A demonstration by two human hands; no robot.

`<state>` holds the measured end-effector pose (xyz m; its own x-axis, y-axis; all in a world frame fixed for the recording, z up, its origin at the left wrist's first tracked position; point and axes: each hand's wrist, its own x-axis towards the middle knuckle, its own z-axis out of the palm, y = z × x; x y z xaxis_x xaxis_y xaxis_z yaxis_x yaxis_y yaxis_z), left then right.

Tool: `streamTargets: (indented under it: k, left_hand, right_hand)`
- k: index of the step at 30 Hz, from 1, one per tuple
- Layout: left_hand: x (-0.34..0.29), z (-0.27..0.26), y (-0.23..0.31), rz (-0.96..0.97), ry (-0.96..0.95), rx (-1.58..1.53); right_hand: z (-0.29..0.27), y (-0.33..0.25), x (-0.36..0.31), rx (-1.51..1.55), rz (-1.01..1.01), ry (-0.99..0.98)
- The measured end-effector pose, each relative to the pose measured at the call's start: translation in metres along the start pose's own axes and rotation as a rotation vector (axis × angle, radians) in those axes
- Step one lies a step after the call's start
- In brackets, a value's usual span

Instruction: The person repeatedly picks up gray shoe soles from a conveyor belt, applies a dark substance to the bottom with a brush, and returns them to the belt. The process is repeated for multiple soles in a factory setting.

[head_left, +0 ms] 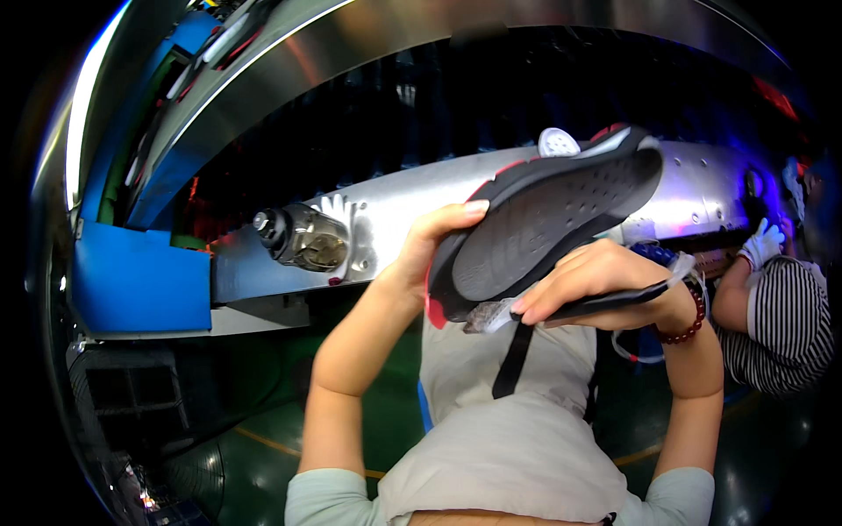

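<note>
In front of my body, my left hand (430, 241) grips a shoe sole (544, 228) by its edge, thumb on top. The sole is black and grey with red trim and small holes, and it is tilted with its far end up to the right. My right hand (596, 280) is closed round the dark handle of a brush (493, 316). The brush's brownish tip, wrapped partly in clear film, lies close against the near end of the sole; I cannot tell whether they touch. A round white piece (558, 142) shows behind the sole.
Beyond my hands runs a metal ledge (386, 197). On its left part lies a clear bottle (320, 248) with a black lid, by a white glove (333, 207). A blue panel (145, 276) stands further left. At right, a co-worker's gloved hand (761, 243) and striped clothing show.
</note>
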<state>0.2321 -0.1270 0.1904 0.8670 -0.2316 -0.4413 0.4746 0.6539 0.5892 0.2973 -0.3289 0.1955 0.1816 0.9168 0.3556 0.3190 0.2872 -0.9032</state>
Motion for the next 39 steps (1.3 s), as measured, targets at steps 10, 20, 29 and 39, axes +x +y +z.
streamTargets:
  k: [10,20,29,39]
  left_hand:
    - [-0.017,0.007,-0.005,-0.179,0.113,0.125]
    - [-0.019,-0.030,-0.006,-0.077,0.096,-0.012]
    - [-0.026,-0.052,-0.004,0.042,0.176,0.103]
    - [0.051,-0.081,-0.058,0.315,-0.095,-0.298]
  right_hand:
    - [-0.018,-0.009,-0.012,-0.241,0.196,-0.286]
    - [-0.030,-0.015,-0.018,-0.528,0.282,-0.418]
    - [-0.029,0.003,-0.038,-0.309,0.109,-0.118]
    - [-0.002,0.002,-0.026,-0.136,0.123,0.467]
